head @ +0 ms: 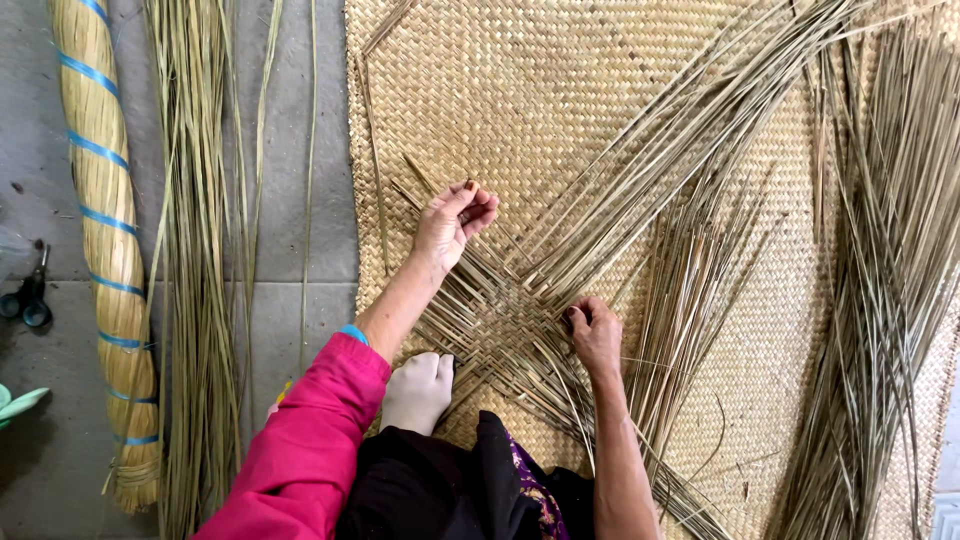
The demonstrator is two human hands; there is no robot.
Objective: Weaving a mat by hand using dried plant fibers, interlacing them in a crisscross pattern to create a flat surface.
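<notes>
We see a grey floor point(300, 150). A big woven mat point(560, 90) lies on it. Left of the mat lie loose reeds point(195, 250), a tied bundle point(105, 230) and scissors point(30, 295).

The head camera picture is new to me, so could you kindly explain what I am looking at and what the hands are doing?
The picture comes from a camera worn on a person's head, looking straight down. The person sits on a large woven mat spread over a grey floor. The left hand pinches loose straw strands at the edge of a small new woven patch; the right hand grips strands on its other side. A foot presses the patch down. To the left lie a straw bundle, a tied roll with blue bands, and scissors.
</notes>
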